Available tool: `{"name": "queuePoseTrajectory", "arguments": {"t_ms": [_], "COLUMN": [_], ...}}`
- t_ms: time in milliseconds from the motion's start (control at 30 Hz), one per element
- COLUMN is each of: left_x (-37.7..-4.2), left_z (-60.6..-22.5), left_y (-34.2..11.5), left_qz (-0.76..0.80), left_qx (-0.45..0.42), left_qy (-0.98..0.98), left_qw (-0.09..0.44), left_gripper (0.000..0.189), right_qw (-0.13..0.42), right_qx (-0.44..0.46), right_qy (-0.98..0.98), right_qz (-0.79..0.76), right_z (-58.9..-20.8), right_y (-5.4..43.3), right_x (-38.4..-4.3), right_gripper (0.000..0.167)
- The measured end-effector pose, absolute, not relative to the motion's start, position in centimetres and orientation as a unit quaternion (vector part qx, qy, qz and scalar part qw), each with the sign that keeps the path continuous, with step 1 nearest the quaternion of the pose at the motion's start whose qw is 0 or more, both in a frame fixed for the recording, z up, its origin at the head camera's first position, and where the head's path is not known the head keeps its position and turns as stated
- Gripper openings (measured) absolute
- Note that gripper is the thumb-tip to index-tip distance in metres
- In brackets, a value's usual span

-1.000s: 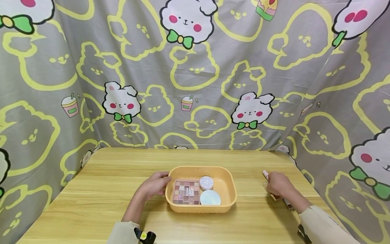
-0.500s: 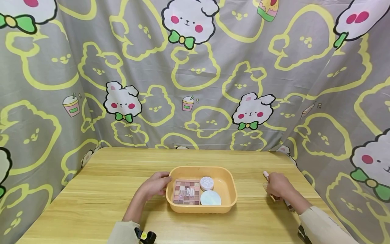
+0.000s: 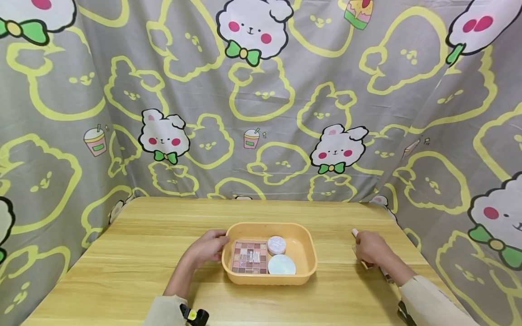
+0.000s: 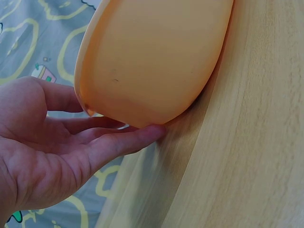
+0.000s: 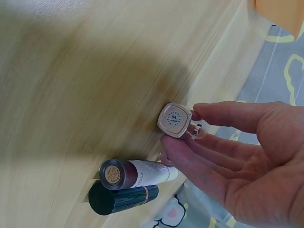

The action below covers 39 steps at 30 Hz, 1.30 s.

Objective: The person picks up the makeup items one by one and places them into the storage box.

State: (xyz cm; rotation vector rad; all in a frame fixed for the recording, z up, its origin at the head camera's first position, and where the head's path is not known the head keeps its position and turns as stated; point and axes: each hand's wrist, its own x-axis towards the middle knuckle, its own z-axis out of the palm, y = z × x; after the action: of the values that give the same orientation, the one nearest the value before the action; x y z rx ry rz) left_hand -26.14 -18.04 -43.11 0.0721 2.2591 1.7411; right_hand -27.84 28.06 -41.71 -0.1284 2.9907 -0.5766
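Observation:
My left hand (image 3: 209, 246) holds the left end of an orange plastic basket (image 3: 299, 246). In the left wrist view the thumb goes over the rim and the other fingers lie against the outer wall. Inside the basket are an eyeshadow palette (image 3: 249, 262), a small round patterned case (image 3: 277, 245) and a larger pale round compact (image 3: 282, 264). At the right of the table, my right hand (image 3: 372, 246) pinches a lip gloss tube (image 5: 174, 119); its squarish end, marked 04, faces the right wrist camera.
Close beside the right hand lie a tube with a dark red end and white body (image 5: 142, 173) and a dark green tube (image 5: 118, 200). A patterned grey curtain (image 3: 269, 113) stands behind and along both sides of the wooden table (image 3: 171, 217).

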Motion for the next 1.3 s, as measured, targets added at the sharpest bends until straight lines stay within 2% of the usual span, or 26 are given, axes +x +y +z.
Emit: {"name": "queuePoseTrajectory", "arguments": {"t_ms": [967,1133,1200,1300], "left_x": [-26.23,-26.17,-26.19,-26.23], "left_z": [-43.29,-43.24,-43.24,-43.28], "left_y": [-18.15,-18.05,-18.02,-18.0], "left_qz": [0.605,0.604,0.603,0.603], "left_qx": [0.025,0.024,0.023,0.022], "left_qy": [0.782,0.784,0.784,0.785], "left_qw": [0.146,0.144,0.142,0.141], "left_gripper": [0.048,0.048,0.049,0.049], "right_qw": [0.048,0.039,0.036,0.026], "right_qx": [-0.038,-0.042,-0.042,-0.042], "right_qy": [0.977,0.977,0.978,0.979], "right_qz": [-0.205,-0.205,-0.203,-0.197], "right_z": [-41.74,-41.98,-42.13,-42.25], "right_y": [27.96,28.09,28.23,28.46], "right_x": [-27.76,-27.61,-27.6,-27.69], "right_gripper": [0.014,0.001,0.005,0.001]}}
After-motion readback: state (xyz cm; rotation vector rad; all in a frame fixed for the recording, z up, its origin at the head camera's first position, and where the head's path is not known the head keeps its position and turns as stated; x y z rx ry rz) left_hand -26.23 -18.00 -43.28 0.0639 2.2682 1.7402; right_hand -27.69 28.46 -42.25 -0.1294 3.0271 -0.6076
